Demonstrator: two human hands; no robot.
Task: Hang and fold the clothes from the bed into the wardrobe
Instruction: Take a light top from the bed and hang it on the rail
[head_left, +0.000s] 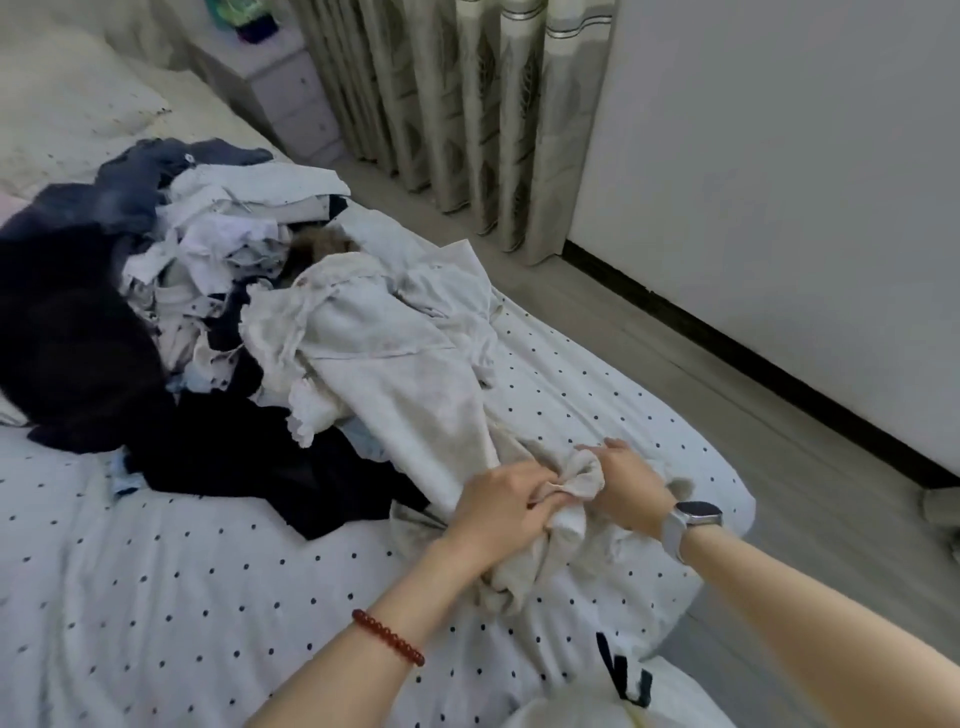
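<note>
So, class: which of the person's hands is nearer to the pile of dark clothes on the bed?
Left. The left hand grips the cream garment right beside the dark clothes; the right hand holds it on the far side.

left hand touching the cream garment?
Touching. The head view shows the left hand with its fingers curled into the bunched end of the cream garment.

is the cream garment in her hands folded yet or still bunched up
Still bunched. Both hands, left hand and right hand, grip a crumpled end of the cream garment; the rest trails unfolded across the bed.
</note>
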